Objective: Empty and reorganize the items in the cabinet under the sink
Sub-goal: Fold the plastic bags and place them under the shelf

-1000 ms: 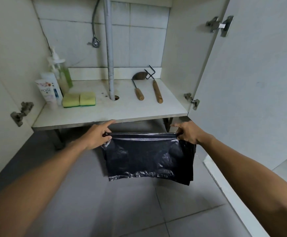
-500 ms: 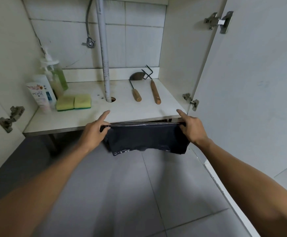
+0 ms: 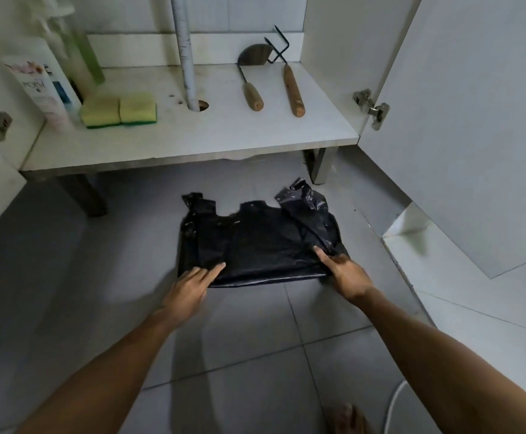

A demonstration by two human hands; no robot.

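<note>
A bare foot (image 3: 348, 418) shows at the bottom edge on the grey tiled floor (image 3: 239, 355). Ahead of it both arms reach forward. The left hand (image 3: 189, 288) lies with straight fingers on the near left corner of the black plastic bag (image 3: 255, 242); the right hand (image 3: 344, 274) presses its extended fingers on the near right corner. The bag lies flat on the floor, its handles crumpled toward the cabinet, with open tile on every side. Beyond it the cabinet shelf (image 3: 224, 133) juts out on legs. On it, left to right: a white tube (image 3: 40, 89) and bottles, two yellow sponges (image 3: 119, 111) near the front edge, a drain pipe (image 3: 185, 57) and two wooden-handled tools (image 3: 274, 86). The open cabinet door (image 3: 474, 120) stands at right.
</note>
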